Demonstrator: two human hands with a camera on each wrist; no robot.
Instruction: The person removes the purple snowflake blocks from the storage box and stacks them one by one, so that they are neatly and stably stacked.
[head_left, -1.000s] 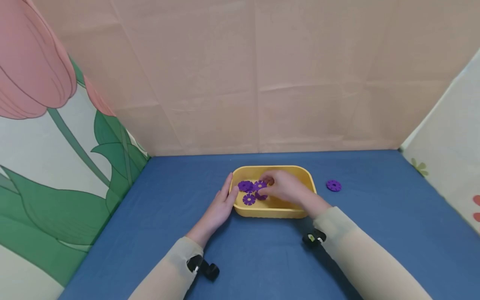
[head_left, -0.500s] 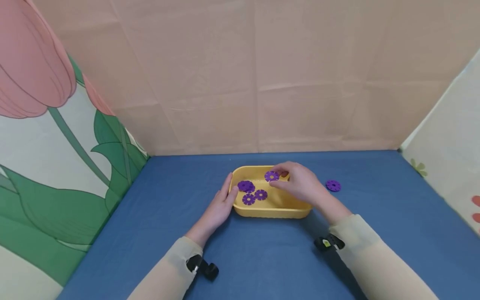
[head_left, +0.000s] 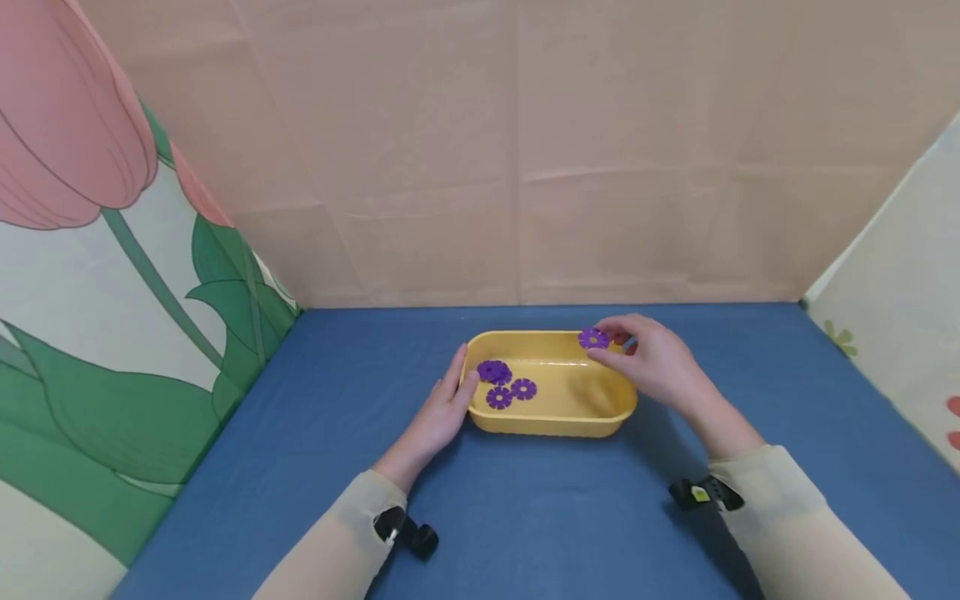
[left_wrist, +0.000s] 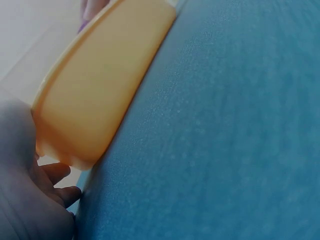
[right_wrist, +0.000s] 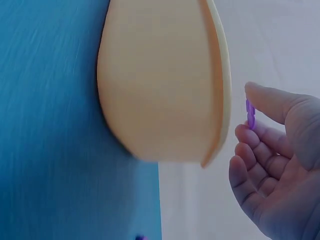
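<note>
My right hand pinches a purple interlocking disc between thumb and fingertips, over the far right corner of a yellow plastic bin. In the right wrist view the disc appears edge-on, held above the bin's rim, with the other fingers loosely curled. My left hand holds the bin's left end, thumb over the rim and fingers along the outside. Several more purple discs lie inside the bin at its left, some overlapping. The left wrist view shows the left fingers behind the end wall.
The bin stands on a blue table cover, with a pinkish-beige backdrop rising behind. A tulip-printed panel flanks the left, a pale panel the right. A purple speck shows low in the right wrist view.
My right hand has lifted one disc from the group in the bin and carried it right and back to the far right corner. The left hand stays at the bin's left end.
</note>
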